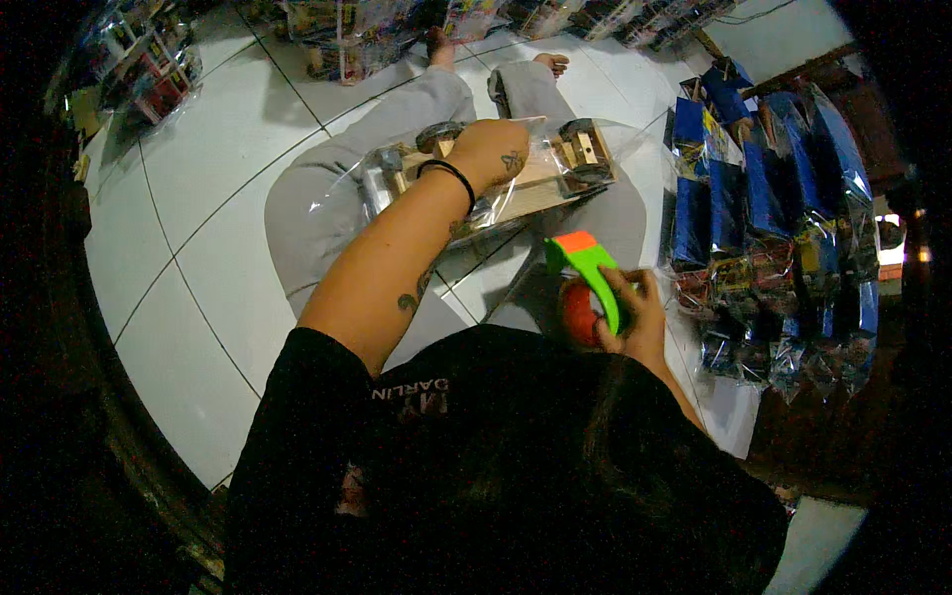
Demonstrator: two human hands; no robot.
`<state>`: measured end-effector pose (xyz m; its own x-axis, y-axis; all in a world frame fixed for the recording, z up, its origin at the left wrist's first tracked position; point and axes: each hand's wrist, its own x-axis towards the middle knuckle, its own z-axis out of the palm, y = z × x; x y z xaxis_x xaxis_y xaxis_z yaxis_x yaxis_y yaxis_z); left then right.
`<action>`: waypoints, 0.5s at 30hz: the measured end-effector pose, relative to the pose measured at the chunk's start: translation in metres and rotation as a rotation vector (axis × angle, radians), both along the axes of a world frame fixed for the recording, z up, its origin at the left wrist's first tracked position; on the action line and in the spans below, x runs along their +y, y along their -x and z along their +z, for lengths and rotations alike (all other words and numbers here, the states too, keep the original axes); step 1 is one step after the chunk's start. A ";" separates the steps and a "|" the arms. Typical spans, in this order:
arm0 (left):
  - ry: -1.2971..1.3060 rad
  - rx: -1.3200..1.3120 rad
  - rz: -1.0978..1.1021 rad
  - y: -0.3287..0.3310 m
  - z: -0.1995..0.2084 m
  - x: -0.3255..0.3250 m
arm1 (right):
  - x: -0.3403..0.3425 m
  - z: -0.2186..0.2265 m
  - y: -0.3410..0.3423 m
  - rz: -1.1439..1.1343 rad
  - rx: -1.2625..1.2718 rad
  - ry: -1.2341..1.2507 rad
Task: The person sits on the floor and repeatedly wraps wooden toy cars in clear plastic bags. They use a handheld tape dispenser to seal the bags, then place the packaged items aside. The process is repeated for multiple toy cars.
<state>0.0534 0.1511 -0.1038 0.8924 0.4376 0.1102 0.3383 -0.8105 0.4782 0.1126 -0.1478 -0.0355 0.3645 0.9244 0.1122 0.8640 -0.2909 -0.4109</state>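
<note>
Across my legs lies a wooden toy vehicle (540,195) with dark wheels, loosely wrapped in clear plastic (342,188). Over its middle, my left hand (491,154) is bent down against the wrapped toy, a black band around the wrist. Its fingers are hidden behind the back of the hand. Nearer my body on the right, my right hand (640,312) is closed around a bright green tape dispenser (598,273) with an orange end. A red roll of tape (579,312) shows beneath the green arm, held apart from the toy.
Several plastic-wrapped blue toys (769,198) stand in rows on the right. More wrapped wooden toys (347,40) line the far side, and another group (144,59) sits at the far left. My grey-trousered legs (307,223) stretch over the white tiled floor (203,228).
</note>
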 end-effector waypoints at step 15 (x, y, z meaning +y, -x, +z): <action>-0.498 -0.151 0.063 -0.015 0.029 0.006 | -0.067 -0.089 -0.157 -0.542 -0.195 -0.545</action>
<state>0.0686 0.1572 -0.0746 0.8243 0.3514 0.4439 0.3505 -0.9325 0.0873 0.2693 -0.2147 -0.1243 0.6752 0.4202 0.6063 0.7308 -0.4926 -0.4725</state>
